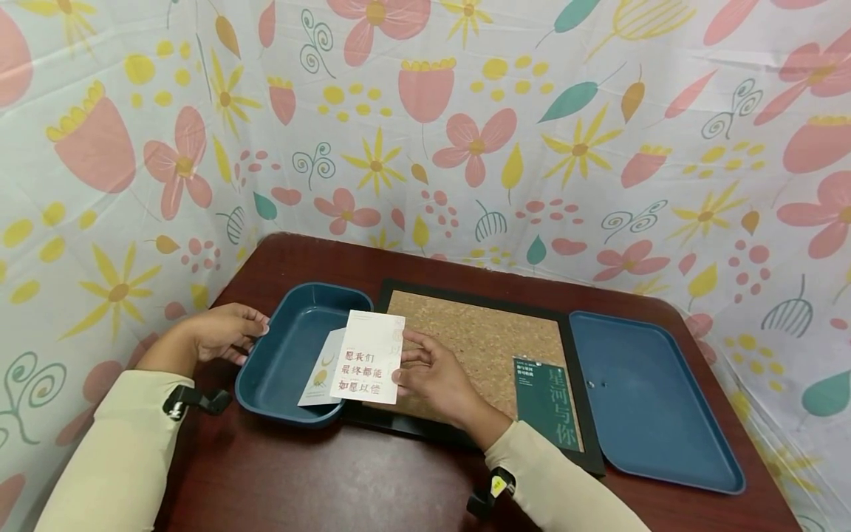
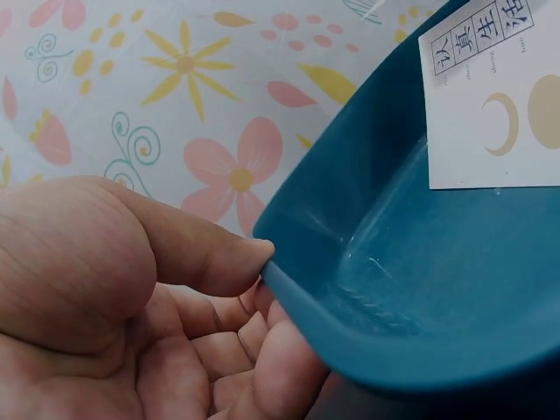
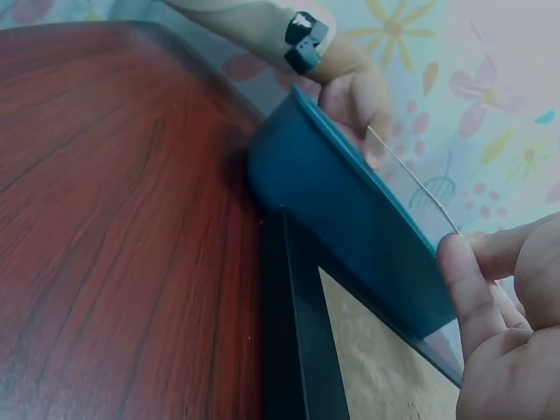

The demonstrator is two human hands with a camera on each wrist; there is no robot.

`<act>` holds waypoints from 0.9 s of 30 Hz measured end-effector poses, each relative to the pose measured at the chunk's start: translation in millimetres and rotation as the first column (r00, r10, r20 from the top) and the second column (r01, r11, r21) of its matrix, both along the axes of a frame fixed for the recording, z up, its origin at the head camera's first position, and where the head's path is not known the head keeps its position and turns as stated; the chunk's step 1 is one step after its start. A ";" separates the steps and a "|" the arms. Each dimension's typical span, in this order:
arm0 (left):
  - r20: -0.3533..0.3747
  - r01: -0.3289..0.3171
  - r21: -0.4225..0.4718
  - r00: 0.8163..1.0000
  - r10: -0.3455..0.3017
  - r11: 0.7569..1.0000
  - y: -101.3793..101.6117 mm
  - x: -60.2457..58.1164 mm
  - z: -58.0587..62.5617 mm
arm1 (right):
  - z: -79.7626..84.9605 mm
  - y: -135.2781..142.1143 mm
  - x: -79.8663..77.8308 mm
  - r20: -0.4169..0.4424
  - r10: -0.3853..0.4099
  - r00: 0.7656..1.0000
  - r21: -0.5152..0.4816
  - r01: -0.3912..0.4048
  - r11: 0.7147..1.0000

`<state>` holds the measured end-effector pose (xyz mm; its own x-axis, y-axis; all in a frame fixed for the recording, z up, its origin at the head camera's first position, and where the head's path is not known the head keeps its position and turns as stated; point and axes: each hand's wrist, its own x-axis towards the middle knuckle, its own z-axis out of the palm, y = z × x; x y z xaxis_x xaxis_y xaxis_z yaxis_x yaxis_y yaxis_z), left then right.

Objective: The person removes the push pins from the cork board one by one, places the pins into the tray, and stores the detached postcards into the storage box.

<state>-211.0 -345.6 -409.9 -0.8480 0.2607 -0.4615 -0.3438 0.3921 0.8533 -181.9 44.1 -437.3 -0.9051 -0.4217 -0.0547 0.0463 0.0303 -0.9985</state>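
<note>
My left hand (image 1: 229,334) pinches the left rim of a deep blue tray (image 1: 275,369), thumb on top and fingers curled beneath, as the left wrist view shows. In my right hand (image 1: 435,377) a white card (image 1: 368,355) with red Chinese characters is pinched between thumb and fingers at its right edge. It is held above the tray's right side, seen nearly edge-on in the right wrist view. Behind it, a second white card (image 1: 322,373) with a yellowish moon design lies in the tray, partly covered by the held card.
A black-framed cork board (image 1: 465,318) lies right of the tray, overlapped by my right hand. A dark green card (image 1: 541,399) rests on its lower right. Farther right is a shallow blue tray (image 1: 654,406). A flowered curtain (image 1: 465,148) surrounds the brown table (image 1: 279,473).
</note>
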 end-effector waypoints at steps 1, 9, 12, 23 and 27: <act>0.001 -0.001 0.001 1.000 0.001 1.000 0.1 0.0 0.0 | 0.2 -1.7 0.0 0.002 0.002 1.000 -0.001 -0.002 1.000; 0.009 -0.006 -0.001 1.000 0.006 1.000 1.3 -0.3 1.1 | -0.2 -13.4 0.6 0.023 0.007 1.000 -0.030 -0.006 1.000; 0.011 -0.003 0.003 1.000 0.003 1.000 1.2 -0.2 1.4 | -1.0 -17.0 1.2 0.021 0.013 1.000 -0.034 -0.013 0.999; 0.005 0.009 0.009 1.000 -0.009 1.000 -1.5 -1.7 -1.0 | -2.1 -28.1 1.6 0.037 0.026 0.999 -0.044 -0.025 0.999; 0.006 0.008 0.009 1.000 -0.008 1.000 -1.6 -1.6 -0.3 | -2.0 -34.0 1.7 0.041 0.029 0.999 -0.052 -0.026 0.998</act>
